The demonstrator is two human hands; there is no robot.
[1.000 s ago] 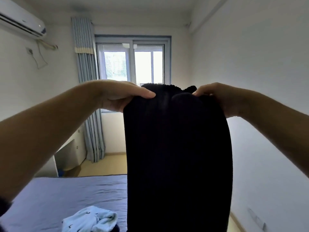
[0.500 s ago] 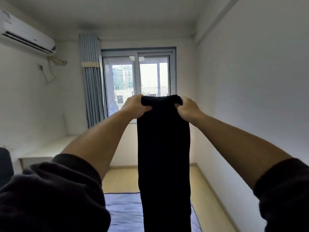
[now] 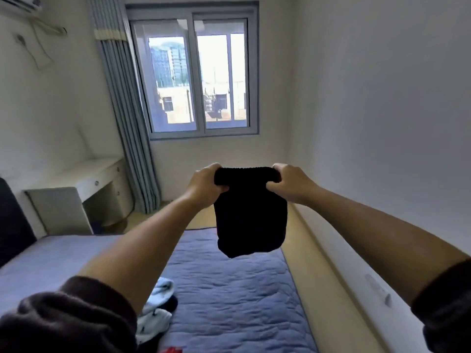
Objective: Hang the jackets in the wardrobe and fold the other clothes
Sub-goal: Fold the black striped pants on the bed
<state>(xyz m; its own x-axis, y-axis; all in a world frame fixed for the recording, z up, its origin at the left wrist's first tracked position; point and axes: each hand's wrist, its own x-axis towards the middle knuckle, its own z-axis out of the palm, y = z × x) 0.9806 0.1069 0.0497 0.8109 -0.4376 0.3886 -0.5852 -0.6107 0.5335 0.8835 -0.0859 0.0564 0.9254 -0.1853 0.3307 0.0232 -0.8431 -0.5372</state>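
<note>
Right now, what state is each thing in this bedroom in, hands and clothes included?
left hand, grips the black garment's top edge.
right hand, grips the same top edge, other end.
black garment, hanging in the air above the bed.
pale blue clothes, crumpled on the bed, unfolded.
curtain, gathered to the left of the window.
window, panes look closed.

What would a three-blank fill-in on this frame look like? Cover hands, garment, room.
1. The left hand and right hand both grip the top edge of a ____ garment.
2. The garment hangs in the air over the ____, whose cover is blue.
3. The curtain hangs to the ____ of the window.

Missing words: black; bed; left
</note>
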